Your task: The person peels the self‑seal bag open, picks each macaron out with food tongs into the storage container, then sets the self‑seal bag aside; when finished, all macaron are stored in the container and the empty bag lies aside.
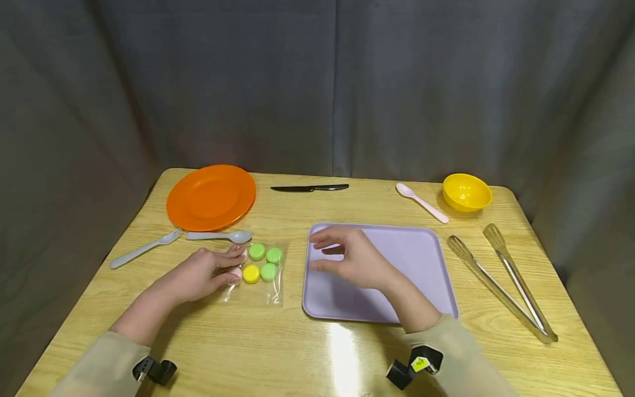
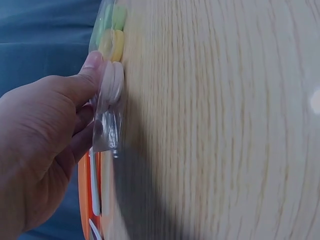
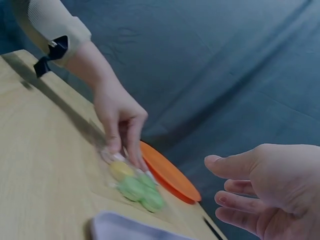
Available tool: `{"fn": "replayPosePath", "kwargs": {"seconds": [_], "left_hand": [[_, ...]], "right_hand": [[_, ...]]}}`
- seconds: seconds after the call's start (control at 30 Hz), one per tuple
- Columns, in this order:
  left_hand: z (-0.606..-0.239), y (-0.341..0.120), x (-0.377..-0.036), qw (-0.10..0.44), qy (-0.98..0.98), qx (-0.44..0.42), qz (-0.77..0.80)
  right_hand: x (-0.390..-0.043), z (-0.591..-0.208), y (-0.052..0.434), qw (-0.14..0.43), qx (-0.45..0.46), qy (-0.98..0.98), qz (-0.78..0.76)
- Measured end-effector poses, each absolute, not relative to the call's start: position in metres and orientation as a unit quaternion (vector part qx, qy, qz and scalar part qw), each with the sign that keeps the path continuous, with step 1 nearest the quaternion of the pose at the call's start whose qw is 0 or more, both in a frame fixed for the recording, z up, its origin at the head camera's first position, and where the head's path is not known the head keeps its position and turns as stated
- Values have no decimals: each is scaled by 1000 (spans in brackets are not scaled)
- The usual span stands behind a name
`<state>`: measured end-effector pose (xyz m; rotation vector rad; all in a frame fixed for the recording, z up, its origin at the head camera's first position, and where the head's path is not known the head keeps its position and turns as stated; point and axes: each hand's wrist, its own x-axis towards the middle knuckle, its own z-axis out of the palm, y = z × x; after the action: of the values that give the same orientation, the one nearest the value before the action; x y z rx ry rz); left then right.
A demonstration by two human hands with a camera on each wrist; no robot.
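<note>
A clear plastic bag of macarons (image 1: pixel 268 272) lies on the table left of the middle, with green, yellow and pale pink ones inside. My left hand (image 1: pixel 202 274) holds it by its left end; in the left wrist view the thumb presses beside a pale macaron (image 2: pixel 118 82) and the other fingers are partly hidden behind the plastic. Over the left part of a lilac tray (image 1: pixel 412 264) hovers my right hand (image 1: pixel 354 258), fingers apart and loosely bent, nothing between them. The right wrist view also shows this hand (image 3: pixel 270 192) empty.
Behind the bag are an orange plate (image 1: pixel 212 197), a grey spoon (image 1: pixel 220 236) and a grey fork (image 1: pixel 146 249). A black knife (image 1: pixel 310 188) lies along the back edge. To the right are a pink spoon (image 1: pixel 421 203), a yellow bowl (image 1: pixel 466 193) and metal tongs (image 1: pixel 516 292).
</note>
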<state>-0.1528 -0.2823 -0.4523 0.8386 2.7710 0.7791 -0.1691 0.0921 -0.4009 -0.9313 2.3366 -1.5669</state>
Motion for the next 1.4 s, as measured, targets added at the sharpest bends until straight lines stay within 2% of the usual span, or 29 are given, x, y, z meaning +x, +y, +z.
{"fn": "replayPosePath", "kwargs": {"seconds": [0.67, 1.1, 1.4], "left_hand": [[-455, -283, -160, 93, 911, 264, 302], [-458, -289, -156, 86, 911, 270, 301], [-459, -287, -157, 76, 911, 269, 304]], "right_hand": [[-158, -447, 21, 116, -464, 806, -349], [-149, -459, 6, 34, -509, 822, -253], [-148, -459, 3, 49, -494, 825, -269]]}}
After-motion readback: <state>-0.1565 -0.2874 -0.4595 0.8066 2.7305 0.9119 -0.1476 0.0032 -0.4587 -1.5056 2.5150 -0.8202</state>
